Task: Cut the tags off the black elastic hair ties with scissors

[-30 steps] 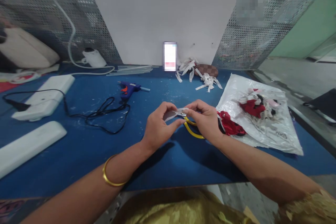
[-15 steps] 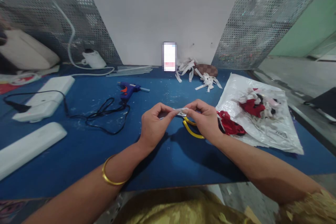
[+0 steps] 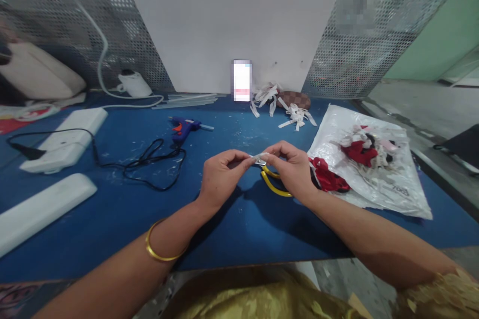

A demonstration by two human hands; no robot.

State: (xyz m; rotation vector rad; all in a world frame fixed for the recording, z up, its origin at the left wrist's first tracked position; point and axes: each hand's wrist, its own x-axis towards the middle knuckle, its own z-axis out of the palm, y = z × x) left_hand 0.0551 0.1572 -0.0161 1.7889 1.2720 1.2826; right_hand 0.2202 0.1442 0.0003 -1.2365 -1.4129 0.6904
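Observation:
Over the middle of the blue table [image 3: 112, 219], my left hand [image 3: 220, 177] and my right hand [image 3: 294, 169] meet fingertip to fingertip. Both pinch a small white ribbon strip with a metal clip [image 3: 259, 159] between thumb and fingers. Under my right hand lie yellow-handled scissors [image 3: 275, 187] on the table. A red fabric piece [image 3: 329, 177] sits just right of that hand.
A blue glue gun [image 3: 184, 126] with its black cord [image 3: 149, 162] lies to the left. White ribbon bows [image 3: 295, 115] and a phone [image 3: 242, 80] are at the back. A plastic bag [image 3: 374, 179] with red and white pieces is on the right. White blocks [image 3: 60, 142] are at far left.
My left fingers have closed tighter on the white strip, folding it down; a wider grey-white piece showed a second ago and is now hidden. Both hands stay in place.

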